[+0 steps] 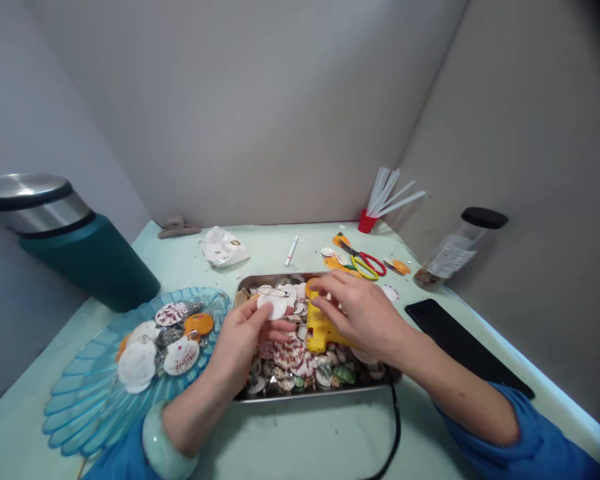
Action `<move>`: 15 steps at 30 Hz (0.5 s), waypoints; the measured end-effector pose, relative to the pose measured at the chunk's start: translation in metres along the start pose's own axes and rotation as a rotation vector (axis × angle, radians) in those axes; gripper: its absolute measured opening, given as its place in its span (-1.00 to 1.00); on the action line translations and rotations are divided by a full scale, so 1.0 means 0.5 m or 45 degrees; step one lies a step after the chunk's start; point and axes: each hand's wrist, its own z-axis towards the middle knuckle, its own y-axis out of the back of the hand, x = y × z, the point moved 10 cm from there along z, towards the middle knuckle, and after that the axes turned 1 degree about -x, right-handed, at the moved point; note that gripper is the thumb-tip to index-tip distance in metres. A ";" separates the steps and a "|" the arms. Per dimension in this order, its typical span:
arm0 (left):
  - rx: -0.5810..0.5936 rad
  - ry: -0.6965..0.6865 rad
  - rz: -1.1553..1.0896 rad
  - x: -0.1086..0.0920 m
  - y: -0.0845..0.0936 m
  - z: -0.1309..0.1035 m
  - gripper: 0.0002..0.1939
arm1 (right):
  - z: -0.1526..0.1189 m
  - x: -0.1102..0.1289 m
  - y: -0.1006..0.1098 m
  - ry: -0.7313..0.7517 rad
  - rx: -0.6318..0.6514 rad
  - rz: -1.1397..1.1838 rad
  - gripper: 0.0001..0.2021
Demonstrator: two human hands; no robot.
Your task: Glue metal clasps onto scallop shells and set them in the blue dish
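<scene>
My left hand (pixel 245 333) pinches a white, flat, rounded piece (pixel 274 307), which looks like a shell, between thumb and fingers. A small metal clip or pin (pixel 273 292) shows along its upper edge. My right hand (pixel 357 310) is closed at a yellow glue gun (pixel 320 327), its fingertips on the gun's upper end. Both hands are over a metal tray (pixel 280 398) full of mixed seashells (pixel 290 357). The gun is low over these shells, and my right hand hides part of it.
On the left stand a blue scalloped dish (pixel 80 400) of shells and a green bottle (pixel 95 260). Behind are a crumpled white packet (pixel 223 247), a marker (pixel 291 251), scissors (pixel 365 265) and a red cup (pixel 367 221) of glue sticks. Right are a jar (pixel 450 257), a phone (pixel 465 343) and a black cord (pixel 396 427).
</scene>
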 end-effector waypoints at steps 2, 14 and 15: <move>-0.011 -0.044 -0.002 -0.006 0.005 0.002 -0.89 | -0.027 -0.005 -0.008 -0.009 0.099 -0.088 -0.88; 0.006 -0.121 0.123 -0.016 -0.003 -0.023 -0.81 | -0.102 -0.055 -0.058 -0.305 0.200 -0.114 -0.74; 0.000 -0.119 0.136 -0.014 -0.001 -0.021 -0.79 | -0.102 -0.064 -0.054 -0.317 0.186 -0.051 -0.73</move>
